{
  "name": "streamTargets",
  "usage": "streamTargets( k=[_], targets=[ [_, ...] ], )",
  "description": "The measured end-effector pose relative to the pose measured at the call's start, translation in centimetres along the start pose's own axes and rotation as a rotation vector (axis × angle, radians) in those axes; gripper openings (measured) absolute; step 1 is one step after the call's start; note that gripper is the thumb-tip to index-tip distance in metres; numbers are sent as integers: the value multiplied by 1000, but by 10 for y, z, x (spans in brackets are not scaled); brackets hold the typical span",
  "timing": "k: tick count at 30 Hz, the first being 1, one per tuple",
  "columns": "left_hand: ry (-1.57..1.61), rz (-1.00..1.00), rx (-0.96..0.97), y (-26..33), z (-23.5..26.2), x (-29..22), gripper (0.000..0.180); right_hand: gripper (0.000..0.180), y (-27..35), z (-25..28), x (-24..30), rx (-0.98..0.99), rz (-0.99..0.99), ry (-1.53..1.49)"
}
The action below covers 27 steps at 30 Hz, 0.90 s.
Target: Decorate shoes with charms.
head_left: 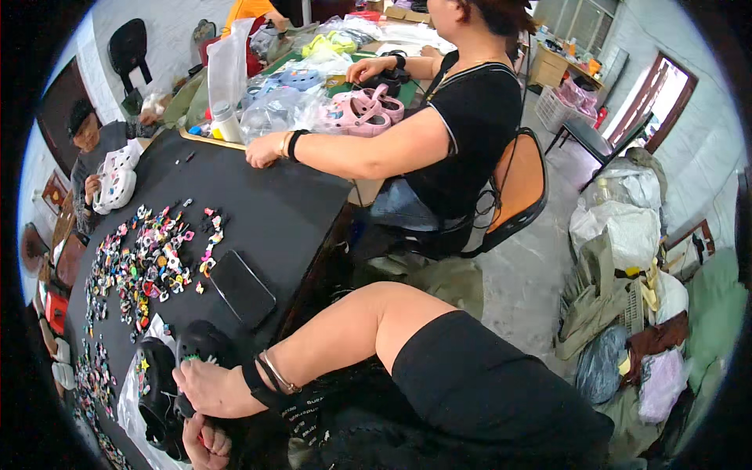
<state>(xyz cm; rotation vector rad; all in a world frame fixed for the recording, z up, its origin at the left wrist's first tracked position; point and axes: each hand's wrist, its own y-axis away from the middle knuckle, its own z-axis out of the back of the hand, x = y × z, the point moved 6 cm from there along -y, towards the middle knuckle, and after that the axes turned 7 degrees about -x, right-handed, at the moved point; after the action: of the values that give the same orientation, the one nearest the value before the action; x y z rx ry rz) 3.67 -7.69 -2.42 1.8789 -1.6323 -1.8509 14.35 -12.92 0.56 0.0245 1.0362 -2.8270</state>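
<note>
Two black clogs rest at the table's near left edge, partly on a clear plastic bag. Small charms, a yellow star among them, decorate the left clog. My right hand is closed over the right clog, its fingertips pressed to the upper beside a small green piece; what they pinch is hidden. Just below, my left hand has its fingers curled at that clog's heel end, a bit of red showing among them. A loose heap of colourful shoe charms spreads beyond the clogs.
A dark phone lies right of the charms on the black table. Across it, one person holds a white clog. Another person sits ahead near pink clogs on an orange-backed chair. Bags crowd the right wall.
</note>
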Motion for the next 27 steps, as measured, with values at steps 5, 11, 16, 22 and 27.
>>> streamTargets(
  k=[5,11,16,22,27],
  targets=[
    [-49,-47,129,3,2,6,35,22,-4,-3,0,-93,26,-3],
    [-84,-71,109,6,9,7,33,18,-19,4,-13,90,190,-114],
    [-133,-186,100,14,-5,5,32,24,-24,6,-19,360,299,-246],
    [-75,-105,208,4,4,11,30,18,-17,-14,9,367,179,121],
    [-96,-122,85,8,-4,6,31,16,-16,-13,-11,123,277,-71]
  ],
)
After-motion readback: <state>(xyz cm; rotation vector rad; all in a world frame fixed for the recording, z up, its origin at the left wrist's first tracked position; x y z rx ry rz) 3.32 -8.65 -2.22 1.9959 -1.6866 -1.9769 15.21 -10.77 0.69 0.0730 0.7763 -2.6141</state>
